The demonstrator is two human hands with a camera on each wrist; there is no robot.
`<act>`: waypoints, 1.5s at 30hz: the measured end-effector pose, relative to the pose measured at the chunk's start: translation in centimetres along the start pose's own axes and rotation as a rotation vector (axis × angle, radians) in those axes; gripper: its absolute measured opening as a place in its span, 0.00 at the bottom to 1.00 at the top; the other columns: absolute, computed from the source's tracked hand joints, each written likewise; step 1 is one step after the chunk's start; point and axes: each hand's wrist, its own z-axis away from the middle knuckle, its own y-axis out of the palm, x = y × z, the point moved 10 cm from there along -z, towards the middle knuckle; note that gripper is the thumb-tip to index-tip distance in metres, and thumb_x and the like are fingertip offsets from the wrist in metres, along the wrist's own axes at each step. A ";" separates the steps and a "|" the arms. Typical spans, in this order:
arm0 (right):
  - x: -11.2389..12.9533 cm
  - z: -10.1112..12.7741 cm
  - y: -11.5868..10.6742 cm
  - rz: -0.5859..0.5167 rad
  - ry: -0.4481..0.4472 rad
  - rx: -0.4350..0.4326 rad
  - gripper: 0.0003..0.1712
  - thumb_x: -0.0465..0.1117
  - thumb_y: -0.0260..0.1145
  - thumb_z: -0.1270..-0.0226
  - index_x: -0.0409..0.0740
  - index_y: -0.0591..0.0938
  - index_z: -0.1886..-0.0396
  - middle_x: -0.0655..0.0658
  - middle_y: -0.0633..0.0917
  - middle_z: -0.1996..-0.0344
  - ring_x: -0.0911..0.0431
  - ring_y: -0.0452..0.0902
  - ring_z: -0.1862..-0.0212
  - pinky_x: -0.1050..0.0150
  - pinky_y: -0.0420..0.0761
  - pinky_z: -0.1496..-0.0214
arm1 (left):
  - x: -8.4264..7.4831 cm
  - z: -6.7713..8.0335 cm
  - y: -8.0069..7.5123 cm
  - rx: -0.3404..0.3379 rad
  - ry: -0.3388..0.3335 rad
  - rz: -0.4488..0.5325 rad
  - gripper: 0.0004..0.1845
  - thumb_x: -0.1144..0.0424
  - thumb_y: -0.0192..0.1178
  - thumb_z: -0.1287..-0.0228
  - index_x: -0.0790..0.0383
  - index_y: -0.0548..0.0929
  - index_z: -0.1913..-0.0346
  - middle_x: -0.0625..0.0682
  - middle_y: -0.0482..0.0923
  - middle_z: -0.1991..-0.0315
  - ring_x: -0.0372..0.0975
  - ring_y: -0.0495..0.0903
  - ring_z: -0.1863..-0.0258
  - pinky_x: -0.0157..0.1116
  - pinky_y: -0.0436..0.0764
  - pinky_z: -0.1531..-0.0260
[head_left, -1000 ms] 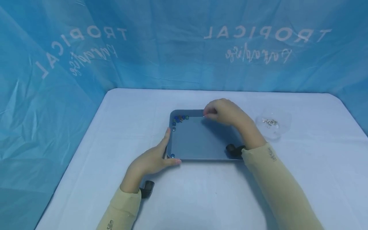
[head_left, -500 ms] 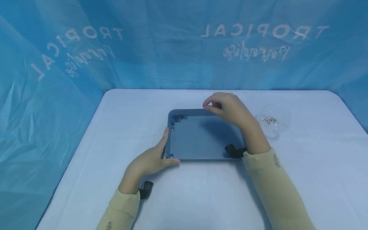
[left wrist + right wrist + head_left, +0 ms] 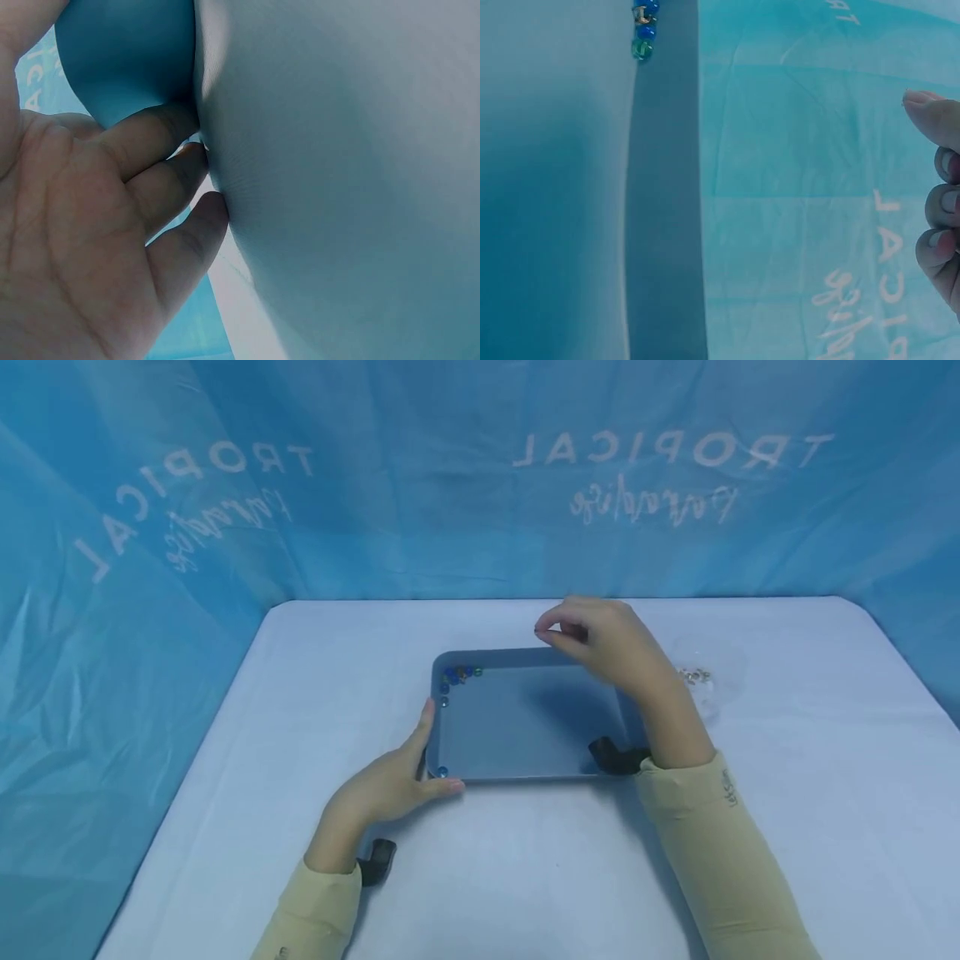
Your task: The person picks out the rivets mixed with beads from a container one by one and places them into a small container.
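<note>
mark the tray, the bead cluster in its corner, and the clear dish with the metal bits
tray (image 3: 525, 727), head view, bare floor of the tray.
bead cluster (image 3: 459, 674), head view, middle of the beads in the far left corner.
clear dish (image 3: 731, 664), head view, its transparent rim right of the metal bits.

Left hand (image 3: 390, 789) on tray (image 3: 525, 727).

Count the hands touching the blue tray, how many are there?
1. The left hand rests against the tray at its near left corner. The right hand hovers above the far rim with fingertips pinched together, not touching it.
</note>
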 end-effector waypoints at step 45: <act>-11.9 8.8 -10.7 0.150 0.681 -0.036 0.15 0.47 0.61 0.27 0.46 0.85 0.48 0.40 0.79 0.69 0.47 0.68 0.70 0.55 0.66 0.72 | 0.0 -0.4 0.6 -0.001 0.006 -0.022 0.62 0.34 0.62 0.39 0.37 0.20 0.24 0.59 0.41 0.20 0.61 0.58 0.26 0.62 0.63 0.32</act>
